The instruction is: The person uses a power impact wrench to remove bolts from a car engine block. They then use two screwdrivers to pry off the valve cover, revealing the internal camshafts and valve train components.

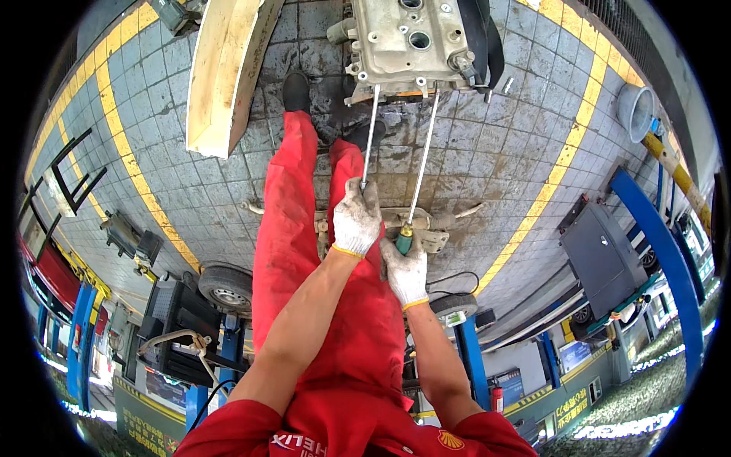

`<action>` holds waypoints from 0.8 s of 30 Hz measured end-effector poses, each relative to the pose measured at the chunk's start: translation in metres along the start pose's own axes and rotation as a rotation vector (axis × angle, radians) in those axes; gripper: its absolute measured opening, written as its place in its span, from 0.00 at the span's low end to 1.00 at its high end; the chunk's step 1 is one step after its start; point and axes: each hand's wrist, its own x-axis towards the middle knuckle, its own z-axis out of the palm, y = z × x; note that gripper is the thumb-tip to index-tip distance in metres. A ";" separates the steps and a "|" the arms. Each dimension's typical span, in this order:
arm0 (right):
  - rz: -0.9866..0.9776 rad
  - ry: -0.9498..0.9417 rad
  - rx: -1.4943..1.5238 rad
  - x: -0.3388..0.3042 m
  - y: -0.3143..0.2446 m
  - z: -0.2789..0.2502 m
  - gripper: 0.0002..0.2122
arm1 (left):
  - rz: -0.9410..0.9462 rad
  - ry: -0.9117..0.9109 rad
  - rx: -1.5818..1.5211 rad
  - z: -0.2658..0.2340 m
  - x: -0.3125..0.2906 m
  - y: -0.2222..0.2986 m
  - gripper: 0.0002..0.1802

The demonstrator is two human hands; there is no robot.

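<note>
My left hand, in a white knit work glove with dark smudges, is closed around the near end of a long metal rod; the glove hides its handle. My right hand, gloved the same way, grips a long screwdriver by its green handle. Both shafts point away from me, side by side, and their far ends meet the near edge of a metal engine cover. That cover has round openings and bolt holes, and it sits on an engine at the top of the view.
A cream trough-shaped panel lies left of the engine. Small metal pieces are on the tiled floor to its right. A metal car part lies beyond my hands. At right stand a grey bucket and a grey cabinet; a wheel is at left.
</note>
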 end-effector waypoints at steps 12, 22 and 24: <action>-0.166 0.004 -0.515 -0.027 0.006 -0.025 0.12 | 0.094 0.104 0.017 0.011 0.002 -0.011 0.15; -0.138 -0.041 -0.547 -0.010 -0.007 -0.025 0.13 | 0.115 0.106 0.036 0.011 0.002 -0.014 0.17; -0.110 -0.042 -0.554 -0.008 -0.007 -0.026 0.12 | 0.009 0.062 -0.025 0.006 0.000 -0.005 0.17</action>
